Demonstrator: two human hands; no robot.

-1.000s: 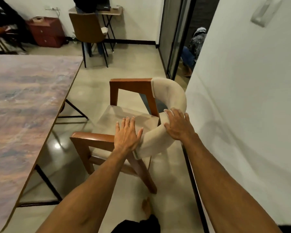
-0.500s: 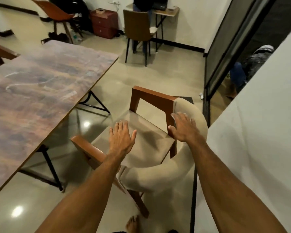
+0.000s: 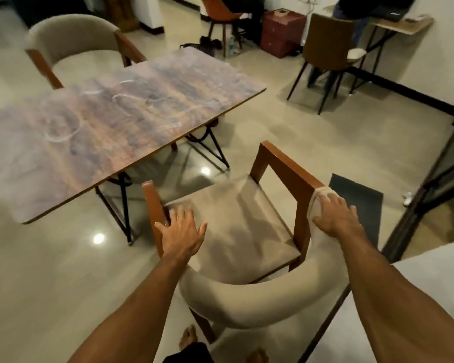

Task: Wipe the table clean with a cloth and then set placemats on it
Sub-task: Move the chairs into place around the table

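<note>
Beige-padded chair [image 3: 236,226] near table [image 3: 116,113] — our left hand [image 3: 181,234] lies flat, fingers spread; right hand [image 3: 336,218] drapes unclenched over backrest [image 3: 247,305]. We should push evenly, both sides.

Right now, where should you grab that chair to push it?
Probably the curved padded backrest, from behind, one hand at each end: it is the nearest part, and the open seat faces the table. The right hand rests there.
</note>
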